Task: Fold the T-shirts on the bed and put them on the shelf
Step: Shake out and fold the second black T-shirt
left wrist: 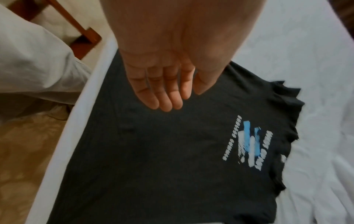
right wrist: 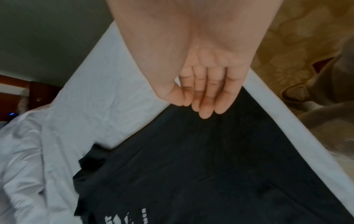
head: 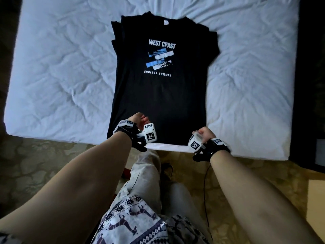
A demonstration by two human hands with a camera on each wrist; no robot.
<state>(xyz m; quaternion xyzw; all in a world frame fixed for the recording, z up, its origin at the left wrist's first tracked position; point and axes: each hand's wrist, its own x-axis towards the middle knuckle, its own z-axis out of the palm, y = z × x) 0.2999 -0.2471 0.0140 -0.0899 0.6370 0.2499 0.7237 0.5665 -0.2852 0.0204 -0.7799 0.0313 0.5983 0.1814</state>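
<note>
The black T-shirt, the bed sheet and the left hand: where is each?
black T-shirt (head: 158,95): head view, plain chest below the print.
bed sheet (head: 61,67): head view, bare wrinkled part.
left hand (left wrist: 164,78): left wrist view, palm.

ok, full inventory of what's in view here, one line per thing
T-shirts: a stack, count unclear, black, top one with a white and blue WEST COAST print, sleeves folded in, lying lengthwise on the bed with the hem at the near edge
Bed: one, white wrinkled sheet, fills the upper part of the head view
Floor: tan patterned, in front of the bed
Wooden furniture: brown, beside the bed, partly seen in the left wrist view
Cable: one, dark, hanging by the right forearm
Trousers: light grey, on the person's legs
Left hand: fingers straight, over the hem's left part, holding nothing
Right hand: fingers straight, over the hem's right corner, holding nothing
</note>
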